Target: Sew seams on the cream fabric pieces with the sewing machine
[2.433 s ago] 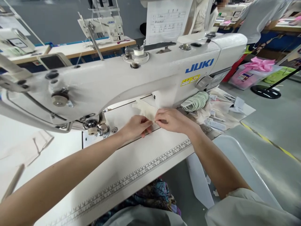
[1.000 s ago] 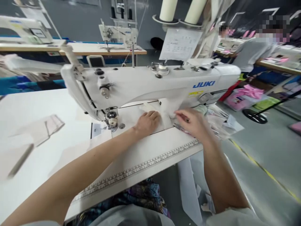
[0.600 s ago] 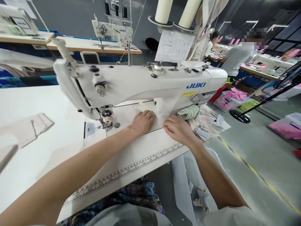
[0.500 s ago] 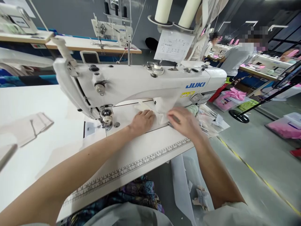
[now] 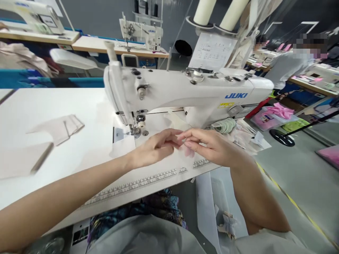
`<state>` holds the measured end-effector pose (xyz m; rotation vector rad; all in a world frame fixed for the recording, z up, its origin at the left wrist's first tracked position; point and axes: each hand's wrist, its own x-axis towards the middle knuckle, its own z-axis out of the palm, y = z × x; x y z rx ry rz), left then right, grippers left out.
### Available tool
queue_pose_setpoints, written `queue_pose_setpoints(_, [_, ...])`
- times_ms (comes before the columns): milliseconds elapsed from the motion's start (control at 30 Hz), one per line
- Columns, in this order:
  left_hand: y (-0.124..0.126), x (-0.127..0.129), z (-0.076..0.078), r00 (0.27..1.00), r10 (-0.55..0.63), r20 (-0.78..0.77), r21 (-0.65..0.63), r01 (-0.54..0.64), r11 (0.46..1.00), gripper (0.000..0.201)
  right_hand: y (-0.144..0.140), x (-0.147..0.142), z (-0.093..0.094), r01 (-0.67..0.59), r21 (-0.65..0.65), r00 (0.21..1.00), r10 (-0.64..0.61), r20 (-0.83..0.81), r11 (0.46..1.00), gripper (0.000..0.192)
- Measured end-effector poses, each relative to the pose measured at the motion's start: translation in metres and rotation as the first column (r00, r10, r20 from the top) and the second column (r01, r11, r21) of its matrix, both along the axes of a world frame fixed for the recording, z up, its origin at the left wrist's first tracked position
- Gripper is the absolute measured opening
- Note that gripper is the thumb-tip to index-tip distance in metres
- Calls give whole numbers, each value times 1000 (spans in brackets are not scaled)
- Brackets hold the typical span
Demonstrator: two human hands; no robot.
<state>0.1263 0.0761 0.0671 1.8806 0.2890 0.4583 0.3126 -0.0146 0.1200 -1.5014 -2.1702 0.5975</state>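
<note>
In the head view my hands meet in front of the sewing machine (image 5: pixel 169 84), above the table edge. My left hand (image 5: pixel 156 146) has its fingers bent together, their tips at the right hand's fingertips; what they pinch is hidden. My right hand (image 5: pixel 214 144) is closed, thumb against fingers, with a small pale pink piece (image 5: pixel 189 151), blurred, showing under its thumb. Behind the hands, a cream fabric piece (image 5: pixel 177 120) lies on the machine bed. A white piece (image 5: pixel 123 146) lies in front of the needle area.
Pale pink cut fabric (image 5: pixel 62 128) and a flat fabric-covered piece (image 5: pixel 23 158) lie on the left table. A pale green coil (image 5: pixel 224 125) and scraps (image 5: pixel 247 135) sit at right. Below stands a clear bin (image 5: pixel 206 208). A person (image 5: pixel 284 67) is at the far right.
Both hands have come off the machine bed toward me and met at the fingertips. The view has turned left, and a small pink piece now shows at the right hand.
</note>
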Motion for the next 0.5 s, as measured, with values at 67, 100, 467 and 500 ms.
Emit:
queue_pose_setpoints(67, [-10,-23,7,1000,-20,-24,-199,15,980,26,8,-15,-6,-40,-35,999,39,-33,999,16])
queue_pose_setpoints(100, [-14,-32,8,999,3,-54,-248,-16,969,22,11,-24,-9,-58,-61,997,54,-61,996,14])
queue_pose_setpoints(467, [-6,-138,17,817,505,-279,-190,-562,805,24,26,-113,-49,-386,-198,833,248,-495,901,18])
queue_pose_setpoints(500, [-1,-143,18,800,529,-285,-178,-586,790,24,28,-118,-51,-408,-201,816,257,-518,891,19])
